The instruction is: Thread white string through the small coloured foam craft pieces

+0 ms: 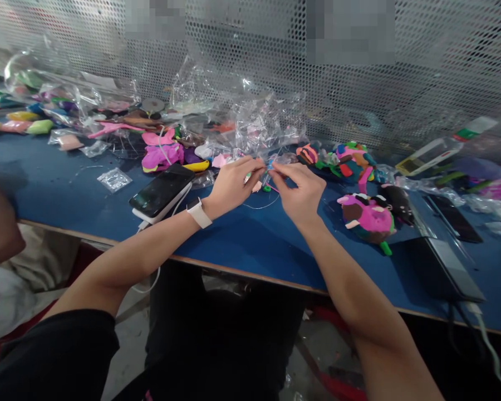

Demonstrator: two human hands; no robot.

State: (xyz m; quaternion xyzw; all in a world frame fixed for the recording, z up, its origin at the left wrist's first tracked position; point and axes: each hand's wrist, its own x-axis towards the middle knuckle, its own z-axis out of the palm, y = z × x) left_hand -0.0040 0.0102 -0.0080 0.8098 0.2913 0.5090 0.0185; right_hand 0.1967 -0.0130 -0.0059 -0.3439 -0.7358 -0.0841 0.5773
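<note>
A: Head view: both hands meet above the blue bench [242, 245]. What are they pinching?

B: The left hand [232, 184] and right hand [297, 192] each press fingertips together on a small toy piece [268, 167], held just off the bench between them, with a thin thread [259, 206] trailing under.

A: How would it handle?

B: Light, soft and easily squashed, I'd judge. Best held gently at its edges. A phone [162, 190] lies near the left wrist; a pink toy [369, 217] sits to the right.

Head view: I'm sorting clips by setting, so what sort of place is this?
Probably a craft or toy-assembly workbench: a blue table strewn with colourful toy figures and clear plastic bags, backed by a perforated metal screen.
</note>
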